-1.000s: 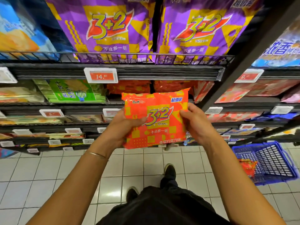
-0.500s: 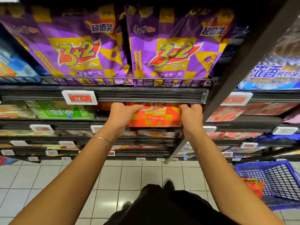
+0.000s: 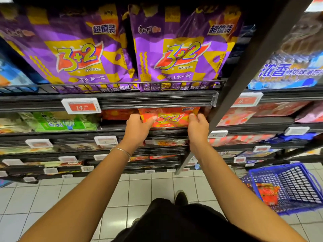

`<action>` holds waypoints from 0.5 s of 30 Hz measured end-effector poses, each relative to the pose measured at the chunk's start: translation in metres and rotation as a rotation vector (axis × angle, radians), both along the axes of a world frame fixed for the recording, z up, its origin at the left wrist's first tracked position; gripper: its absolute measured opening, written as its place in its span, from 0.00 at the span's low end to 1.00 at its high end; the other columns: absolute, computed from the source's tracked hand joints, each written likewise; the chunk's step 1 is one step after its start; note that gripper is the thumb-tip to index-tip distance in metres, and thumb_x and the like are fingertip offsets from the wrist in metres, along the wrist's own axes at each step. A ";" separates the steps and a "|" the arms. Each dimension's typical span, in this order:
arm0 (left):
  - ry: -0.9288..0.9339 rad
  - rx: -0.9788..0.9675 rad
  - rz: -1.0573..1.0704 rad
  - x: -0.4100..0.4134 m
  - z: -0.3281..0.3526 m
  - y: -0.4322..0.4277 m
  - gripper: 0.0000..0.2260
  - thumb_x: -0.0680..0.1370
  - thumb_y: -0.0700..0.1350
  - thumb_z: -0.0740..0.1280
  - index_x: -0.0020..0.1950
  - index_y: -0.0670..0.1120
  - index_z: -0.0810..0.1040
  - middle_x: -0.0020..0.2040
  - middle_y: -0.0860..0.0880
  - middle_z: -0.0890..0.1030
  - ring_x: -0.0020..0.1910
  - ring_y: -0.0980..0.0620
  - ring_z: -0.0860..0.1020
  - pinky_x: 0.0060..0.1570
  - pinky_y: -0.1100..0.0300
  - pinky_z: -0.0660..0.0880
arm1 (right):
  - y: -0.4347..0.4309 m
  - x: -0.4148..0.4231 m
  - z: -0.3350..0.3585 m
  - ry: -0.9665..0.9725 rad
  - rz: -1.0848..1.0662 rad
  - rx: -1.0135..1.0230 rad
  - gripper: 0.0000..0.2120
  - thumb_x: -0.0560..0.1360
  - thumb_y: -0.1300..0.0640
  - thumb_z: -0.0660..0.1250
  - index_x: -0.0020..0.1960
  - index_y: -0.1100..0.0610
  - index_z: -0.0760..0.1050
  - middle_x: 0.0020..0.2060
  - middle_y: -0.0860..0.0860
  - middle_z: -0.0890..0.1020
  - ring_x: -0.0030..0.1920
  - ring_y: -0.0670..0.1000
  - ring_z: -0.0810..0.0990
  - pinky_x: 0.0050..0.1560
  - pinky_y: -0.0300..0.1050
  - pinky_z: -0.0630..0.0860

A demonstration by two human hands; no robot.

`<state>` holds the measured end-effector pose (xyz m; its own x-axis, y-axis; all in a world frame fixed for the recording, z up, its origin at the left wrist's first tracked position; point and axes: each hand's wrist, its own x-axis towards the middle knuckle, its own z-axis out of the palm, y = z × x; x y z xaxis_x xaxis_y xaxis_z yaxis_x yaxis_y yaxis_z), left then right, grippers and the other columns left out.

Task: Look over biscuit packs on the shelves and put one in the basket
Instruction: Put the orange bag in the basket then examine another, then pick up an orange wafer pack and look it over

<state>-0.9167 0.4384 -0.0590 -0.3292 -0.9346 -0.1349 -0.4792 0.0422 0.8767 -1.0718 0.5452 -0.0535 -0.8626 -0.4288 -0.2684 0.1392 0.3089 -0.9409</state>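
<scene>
Head view: both arms reach forward to a store shelf (image 3: 166, 132) just below the row of big purple packs. The left hand (image 3: 138, 127) grips the left edge of an orange biscuit pack (image 3: 169, 117), with its thumb lying across the front of the wrapper and the other fingers (image 3: 132, 117) curled round the edge. The right hand (image 3: 198, 127) grips the right edge of the same pack, its fingers (image 3: 192, 116) pinched onto the wrapper. The pack lies partly inside the shelf opening, its top edge tucked under the shelf rail (image 3: 157, 100) above, and its "3+2" print faces outward. A thin bracelet (image 3: 122, 151) sits on the left wrist.

On the shelf above stand two purple packs (image 3: 78, 49) (image 3: 180, 49) side by side, upright behind a low wire guard. A red price tag (image 3: 81, 106) reading 14 hangs on the rail, left of the hands. Green packs (image 3: 64, 121) lie on the same level as the orange pack, further left. A dark slanted post (image 3: 253, 67) stands just right of the right hand, and a blue pack (image 3: 288, 72) shows beyond it.

A blue basket (image 3: 295, 182) sits on the tiled floor (image 3: 52, 198) at lower right, well apart from the hands, with a red pack (image 3: 267, 191) inside it.
</scene>
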 end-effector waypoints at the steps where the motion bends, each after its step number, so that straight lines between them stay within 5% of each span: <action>1: -0.016 -0.019 -0.015 -0.002 0.002 0.001 0.23 0.77 0.53 0.77 0.30 0.46 0.70 0.25 0.55 0.70 0.27 0.53 0.66 0.30 0.56 0.65 | 0.001 0.001 0.002 -0.016 0.003 0.003 0.14 0.85 0.54 0.61 0.42 0.55 0.69 0.37 0.50 0.74 0.38 0.50 0.70 0.42 0.48 0.68; 3: -0.046 -0.026 -0.015 -0.007 0.005 0.002 0.23 0.78 0.54 0.75 0.32 0.44 0.71 0.28 0.49 0.69 0.31 0.47 0.65 0.34 0.53 0.63 | 0.004 0.007 0.004 -0.069 0.021 -0.016 0.09 0.86 0.53 0.61 0.52 0.56 0.76 0.48 0.53 0.81 0.47 0.53 0.77 0.54 0.49 0.74; 6: -0.019 0.011 -0.033 -0.006 0.006 0.004 0.21 0.79 0.54 0.75 0.38 0.39 0.76 0.34 0.44 0.77 0.34 0.46 0.72 0.38 0.49 0.72 | 0.025 0.028 0.004 -0.137 0.015 -0.031 0.18 0.86 0.53 0.61 0.71 0.60 0.74 0.67 0.55 0.80 0.67 0.56 0.78 0.72 0.54 0.72; 8: 0.048 0.036 0.000 -0.003 0.002 0.008 0.16 0.79 0.51 0.76 0.49 0.38 0.79 0.44 0.44 0.84 0.44 0.46 0.81 0.50 0.45 0.80 | 0.048 0.039 -0.003 -0.161 0.019 -0.018 0.16 0.86 0.54 0.61 0.67 0.61 0.77 0.62 0.56 0.82 0.63 0.56 0.79 0.69 0.53 0.73; 11: 0.190 0.073 0.100 0.004 -0.004 0.030 0.18 0.78 0.46 0.76 0.62 0.41 0.73 0.56 0.47 0.81 0.58 0.48 0.79 0.66 0.46 0.77 | 0.088 0.045 -0.016 -0.189 -0.057 0.010 0.13 0.84 0.55 0.63 0.51 0.65 0.79 0.47 0.64 0.81 0.49 0.60 0.79 0.56 0.56 0.75; 13: 0.227 0.066 0.150 0.009 -0.008 0.050 0.26 0.80 0.45 0.74 0.74 0.42 0.69 0.68 0.42 0.77 0.67 0.47 0.76 0.68 0.52 0.73 | 0.115 0.043 -0.022 -0.258 -0.131 -0.004 0.09 0.84 0.55 0.65 0.53 0.59 0.82 0.48 0.57 0.84 0.54 0.54 0.82 0.55 0.51 0.75; 15: 0.262 0.044 0.183 0.008 -0.011 0.070 0.27 0.81 0.42 0.73 0.77 0.41 0.68 0.70 0.40 0.74 0.68 0.46 0.76 0.65 0.55 0.74 | 0.134 0.033 -0.024 -0.300 -0.179 -0.043 0.05 0.83 0.57 0.66 0.52 0.53 0.81 0.49 0.50 0.85 0.55 0.50 0.83 0.53 0.46 0.74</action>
